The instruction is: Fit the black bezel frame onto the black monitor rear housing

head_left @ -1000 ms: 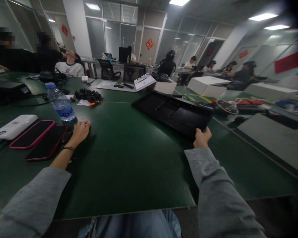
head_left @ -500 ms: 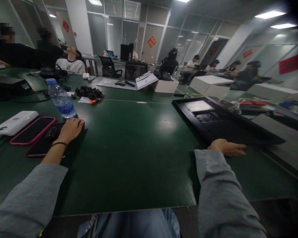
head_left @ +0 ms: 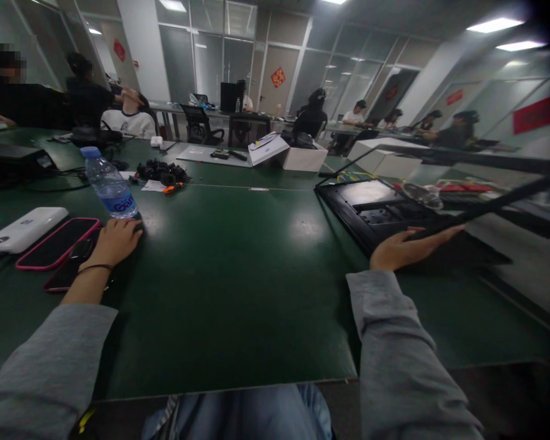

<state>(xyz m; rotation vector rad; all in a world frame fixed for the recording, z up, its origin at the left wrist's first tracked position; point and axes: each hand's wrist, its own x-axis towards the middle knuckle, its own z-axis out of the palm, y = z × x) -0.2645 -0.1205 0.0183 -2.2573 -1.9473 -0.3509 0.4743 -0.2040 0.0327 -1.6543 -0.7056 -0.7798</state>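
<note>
My left hand (head_left: 117, 241) lies on the green table (head_left: 238, 263), fingers loosely out, holding nothing. Just beyond its fingertips stands a capped water bottle (head_left: 112, 189). A phone with a pink edge (head_left: 62, 278) shows partly under my left wrist, with a small dark rounded object (head_left: 81, 249) on it. On the right, my right hand (head_left: 406, 247) grips the near edge of a thin black rectangular frame (head_left: 490, 208). The frame is raised and tilted above a black flat panel (head_left: 343, 211) with a recessed bay. Its far left corner appears close to the panel.
A second pink-edged phone (head_left: 64, 241) and a white power bank (head_left: 25, 229) lie at left. Black cables (head_left: 158, 171) with an orange piece sit beyond the bottle. White boxes (head_left: 305, 157) stand at the back. Several people sit around other tables.
The black frame has come up off the panel in my right hand, tilting upward. My right hand has risen and turned palm up. My left hand has shifted slightly left.
</note>
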